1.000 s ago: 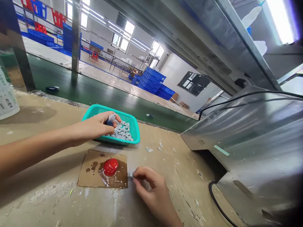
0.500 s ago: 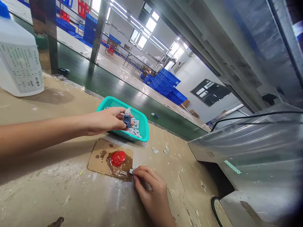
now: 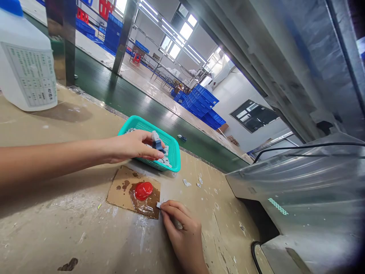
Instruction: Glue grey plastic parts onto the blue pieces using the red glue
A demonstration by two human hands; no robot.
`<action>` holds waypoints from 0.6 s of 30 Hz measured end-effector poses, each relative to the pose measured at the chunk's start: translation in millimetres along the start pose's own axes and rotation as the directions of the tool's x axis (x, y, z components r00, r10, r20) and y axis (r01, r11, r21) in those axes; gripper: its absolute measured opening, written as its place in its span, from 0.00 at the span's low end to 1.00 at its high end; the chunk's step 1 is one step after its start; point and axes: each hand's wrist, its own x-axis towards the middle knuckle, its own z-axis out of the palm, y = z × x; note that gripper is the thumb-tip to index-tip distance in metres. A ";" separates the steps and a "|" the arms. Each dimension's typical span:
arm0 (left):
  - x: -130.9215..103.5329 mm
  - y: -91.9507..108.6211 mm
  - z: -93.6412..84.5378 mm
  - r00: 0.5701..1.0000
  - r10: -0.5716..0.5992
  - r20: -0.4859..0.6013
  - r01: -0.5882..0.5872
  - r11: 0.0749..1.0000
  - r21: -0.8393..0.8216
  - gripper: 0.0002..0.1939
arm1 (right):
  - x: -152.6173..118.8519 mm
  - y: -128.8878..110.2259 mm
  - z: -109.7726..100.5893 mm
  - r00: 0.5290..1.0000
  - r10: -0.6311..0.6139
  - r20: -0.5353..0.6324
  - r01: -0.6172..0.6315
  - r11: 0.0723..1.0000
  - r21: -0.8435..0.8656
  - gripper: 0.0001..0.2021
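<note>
My left hand (image 3: 132, 145) is closed on a small plastic part (image 3: 157, 144), dark blue-grey with a whitish top. It is above the turquoise basket (image 3: 176, 160), which holds many small white pieces (image 3: 164, 161). Down by the table's surface, my right hand (image 3: 184, 232) pinches a small pale piece (image 3: 158, 204) at the right edge of a cardboard sheet (image 3: 118, 196). A red, shallow cap-like object (image 3: 144, 190) lies on the cardboard, with wet, shiny stains around it.
Several loose white pieces (image 3: 186, 183) lie right of the basket. Beyond the table's far edge runs a green conveyor belt (image 3: 137, 101) bearing a small blue-and-white part (image 3: 181, 137). A white jug (image 3: 28, 64) stands at left. Metal housing (image 3: 308, 190) and a black cable (image 3: 255, 255) are at right.
The part in my left hand has tilted, and the fingers have shifted around it. My right hand stays at the cardboard's edge. On the belt, the small part has moved left.
</note>
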 end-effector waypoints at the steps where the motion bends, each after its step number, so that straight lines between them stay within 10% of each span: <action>1: -0.1 -0.1 0.5 1.000 -0.007 0.001 0.007 1.000 -0.009 0.10 | -0.1 0.6 -0.5 1.000 0.007 -0.007 -0.007 1.000 0.008 0.09; 18: -4.0 4.6 4.8 0.992 -0.107 0.069 0.112 0.991 -0.074 0.02 | -0.1 8.2 2.0 1.000 -0.004 -0.023 0.004 1.000 -0.014 0.07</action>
